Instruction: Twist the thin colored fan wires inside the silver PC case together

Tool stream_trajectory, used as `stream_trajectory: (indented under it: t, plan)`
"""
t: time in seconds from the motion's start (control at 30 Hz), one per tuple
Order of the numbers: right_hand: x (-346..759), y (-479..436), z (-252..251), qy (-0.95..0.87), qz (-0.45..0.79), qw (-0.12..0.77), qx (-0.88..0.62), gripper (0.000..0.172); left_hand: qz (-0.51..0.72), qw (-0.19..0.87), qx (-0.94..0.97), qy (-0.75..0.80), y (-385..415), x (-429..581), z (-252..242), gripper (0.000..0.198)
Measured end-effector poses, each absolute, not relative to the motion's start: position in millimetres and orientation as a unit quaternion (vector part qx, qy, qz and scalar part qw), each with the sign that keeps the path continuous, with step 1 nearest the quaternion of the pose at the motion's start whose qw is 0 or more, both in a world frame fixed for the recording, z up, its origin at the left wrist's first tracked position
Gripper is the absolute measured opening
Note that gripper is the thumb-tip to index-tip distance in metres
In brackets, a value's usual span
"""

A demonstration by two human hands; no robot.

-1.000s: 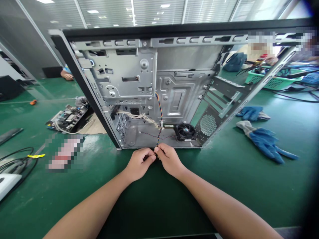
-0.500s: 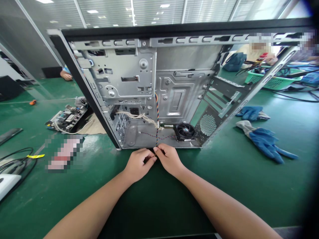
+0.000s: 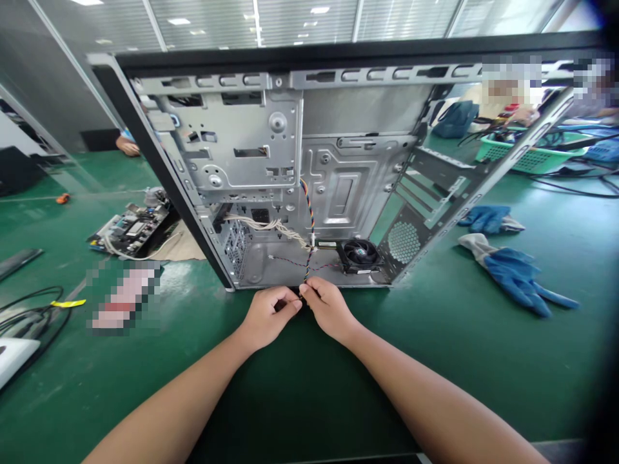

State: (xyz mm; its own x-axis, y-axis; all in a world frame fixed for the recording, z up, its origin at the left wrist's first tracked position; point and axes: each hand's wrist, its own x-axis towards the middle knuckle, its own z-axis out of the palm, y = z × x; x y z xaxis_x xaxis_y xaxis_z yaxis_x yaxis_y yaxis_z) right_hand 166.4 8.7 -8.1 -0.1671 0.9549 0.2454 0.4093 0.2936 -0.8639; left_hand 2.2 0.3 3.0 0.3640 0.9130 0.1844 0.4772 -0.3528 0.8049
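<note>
An open computer case (image 3: 213, 187) stands in front of me with its bare metal interior facing my hands. From its drive cage hangs a twisted multicoloured cable (image 3: 310, 209), which runs down over the case's lower edge to my fingers. My right hand (image 3: 329, 308) pinches this cable just outside that edge. Close beside it, my left hand (image 3: 271, 316) has thumb and forefinger closed on the cable's end, mostly hidden by the fingers. On the case floor sit a black cooling fan (image 3: 360, 253) and a green memory stick (image 3: 327, 245). A bundle of white wires (image 3: 264, 224) lies to their left.
Blue-and-grey gloves (image 3: 512, 270) lie to the right on the green table (image 3: 483, 374). Behind them stands a green basket (image 3: 532, 158) of cables. A circuit board (image 3: 133, 229) is left of the case, and black cables (image 3: 53, 335) lie nearer. Another person's hand (image 3: 128, 145) shows behind.
The cable's middle has shifted slightly right and now bows instead of hanging straight. Both hands stay nearly in place, the fingertips a little closer together.
</note>
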Motion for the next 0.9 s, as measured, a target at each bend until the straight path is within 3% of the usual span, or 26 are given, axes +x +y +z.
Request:
stream_trajectory:
  t: [0.2,0.5,0.9]
  plan:
    - [166.4,8.4,-8.5,-0.663,0.343,0.416,-0.519,0.035,0.342,0.266,0.775,0.459,0.2,2.2,1.7,0.011]
    - [166.1,8.5,-9.6,-0.668,0.334,0.410,-0.523,0.035,0.342,0.249,0.782,0.459,-0.2,1.7,-2.7,0.012]
    - [166.8,8.9,-10.4,-0.676,0.362,0.406,-0.496,0.031,0.333,0.338,0.747,0.466,0.5,2.3,1.8,0.016]
